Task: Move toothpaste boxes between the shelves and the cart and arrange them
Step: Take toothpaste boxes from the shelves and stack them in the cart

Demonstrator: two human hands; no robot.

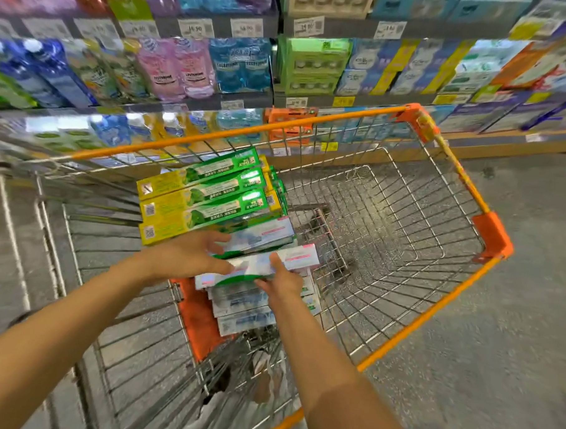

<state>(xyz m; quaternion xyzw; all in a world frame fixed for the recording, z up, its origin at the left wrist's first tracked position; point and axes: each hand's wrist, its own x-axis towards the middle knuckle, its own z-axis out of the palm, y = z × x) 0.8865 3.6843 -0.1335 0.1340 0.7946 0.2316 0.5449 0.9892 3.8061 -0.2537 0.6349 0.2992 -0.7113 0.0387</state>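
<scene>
Both hands on one white toothpaste box (273,265) over the cart (436,240)

At frame centre, left hand (189,254) and right hand (280,280) each grip it (thumbs on top), above stacked white boxes; green boxes (208,195) lie just behind.

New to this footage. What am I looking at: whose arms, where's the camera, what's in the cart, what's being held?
There is no robot here: these are a person's two bare arms, filmed by one wide-angle camera worn on the head and looking forward and down.

Below is an orange-rimmed wire cart parked against shop shelves of dental products. At the cart's near-left end lie green-and-yellow toothpaste boxes and, nearer the person, a stack of white-and-blue boxes. The rest of the basket shows bare wire.

Both hands hold the top white box: the left hand at its left end, the right hand from the near side.
</scene>
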